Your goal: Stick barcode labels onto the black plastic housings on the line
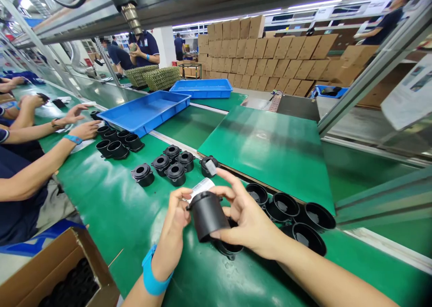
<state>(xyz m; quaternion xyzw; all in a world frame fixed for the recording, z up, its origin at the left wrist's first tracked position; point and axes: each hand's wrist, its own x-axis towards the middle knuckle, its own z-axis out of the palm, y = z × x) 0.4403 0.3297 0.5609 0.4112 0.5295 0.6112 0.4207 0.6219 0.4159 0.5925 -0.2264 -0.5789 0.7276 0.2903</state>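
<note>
My right hand [249, 217] grips a black cylindrical part [207, 217] above the green table, thumb low on its side. A small pale sticker [211, 167] is at the raised tip of its index finger. My left hand [177, 215], with a blue wristband, pinches a white label sheet [201, 188] at the part's upper left edge. Another black part [229, 248] stands on the table beneath, partly covered by the held one. Behind the sticker, a flanged black part [205, 166] stands near the table's divider.
Flanged black parts [175, 173] stand ahead on the green table [135, 226]; open black cups [283, 206] are at right. Beyond lie blue trays [145, 111]. Another person's hands [84, 129] are at left. An open carton [50, 266] sits lower left.
</note>
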